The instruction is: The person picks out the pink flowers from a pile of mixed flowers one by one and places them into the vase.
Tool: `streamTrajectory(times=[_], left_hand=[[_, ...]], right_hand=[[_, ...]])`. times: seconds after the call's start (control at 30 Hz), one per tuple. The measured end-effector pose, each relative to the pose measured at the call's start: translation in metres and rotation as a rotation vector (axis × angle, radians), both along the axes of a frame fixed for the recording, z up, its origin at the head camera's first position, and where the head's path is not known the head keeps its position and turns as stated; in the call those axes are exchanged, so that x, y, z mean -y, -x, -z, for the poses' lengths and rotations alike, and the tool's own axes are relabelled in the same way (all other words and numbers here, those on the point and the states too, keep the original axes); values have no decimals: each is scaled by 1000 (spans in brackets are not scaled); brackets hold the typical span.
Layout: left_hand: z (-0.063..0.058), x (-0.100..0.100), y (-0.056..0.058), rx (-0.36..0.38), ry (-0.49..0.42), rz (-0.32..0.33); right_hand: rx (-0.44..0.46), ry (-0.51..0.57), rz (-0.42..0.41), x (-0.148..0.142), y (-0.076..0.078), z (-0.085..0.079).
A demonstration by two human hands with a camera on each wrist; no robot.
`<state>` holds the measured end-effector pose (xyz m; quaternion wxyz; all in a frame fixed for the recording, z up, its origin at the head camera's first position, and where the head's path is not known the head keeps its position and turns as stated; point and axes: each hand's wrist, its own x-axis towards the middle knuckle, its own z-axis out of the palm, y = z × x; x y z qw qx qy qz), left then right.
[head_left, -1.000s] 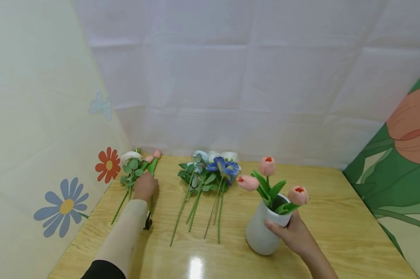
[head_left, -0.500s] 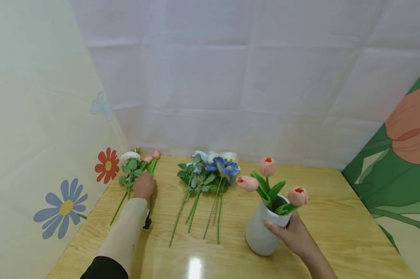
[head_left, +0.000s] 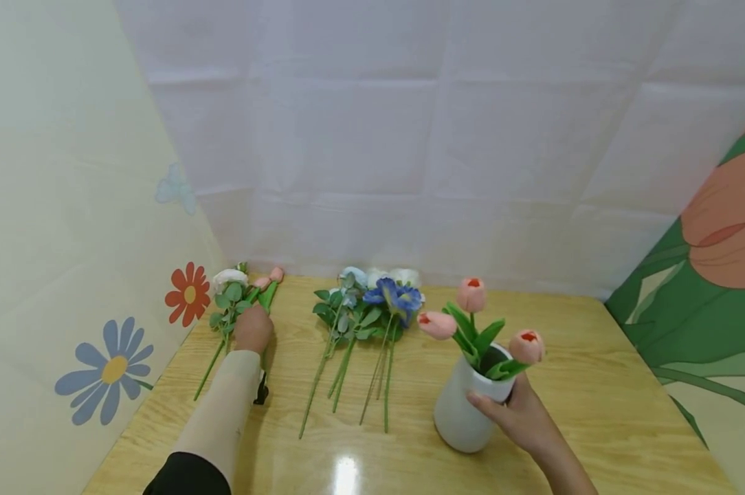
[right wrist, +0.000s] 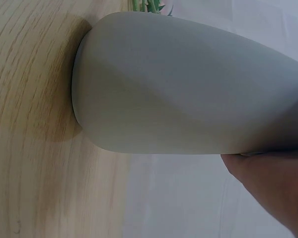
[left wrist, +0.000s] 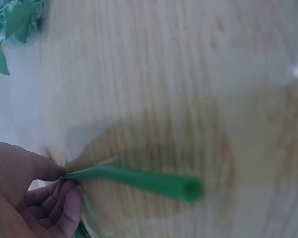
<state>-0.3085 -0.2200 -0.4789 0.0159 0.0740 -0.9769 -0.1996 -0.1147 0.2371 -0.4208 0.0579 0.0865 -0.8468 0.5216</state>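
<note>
At the left of the head view my left hand (head_left: 253, 328) is over two pink tulips (head_left: 276, 275) lying on the table. In the left wrist view its thumb and fingers pinch a green tulip stem (left wrist: 139, 179), whose cut end points away from the hand. My right hand (head_left: 513, 411) grips the white vase (head_left: 462, 416) near its rim, thumb on the near side. Three pink tulips (head_left: 471, 295) stand in the vase and lean outward. The right wrist view is mostly filled by the vase wall (right wrist: 188, 89), with its base on the wood.
Left of my left hand lies a white rose (head_left: 229, 278) with green leaves. Mid-table are blue flowers (head_left: 394, 299), pale blue and white blooms and long stems (head_left: 341, 375). A white cloth (head_left: 348, 137) hangs behind the wooden table (head_left: 595, 385).
The view shifts very slightly. Both hands stay nearly where they were, the left at the tulips and the right on the vase.
</note>
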Motion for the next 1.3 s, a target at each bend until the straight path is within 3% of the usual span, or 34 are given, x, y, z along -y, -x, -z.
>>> streamTrajectory(times=[0.63,0.9,1.2,1.3], left_hand=[[-10,5,3,-93,-34,15],[-15,3,1,-184,-164,34],[-26,-3,-4,-90,-72,-18],[-27,-4,-5,-79,-91,-18]], right_hand=[[-9,8,-4,0,0,1],[-4,-14,1,0,0,0],[23,-25,-2,-1,1,-1],[20,-28,-1,0,1,-2]])
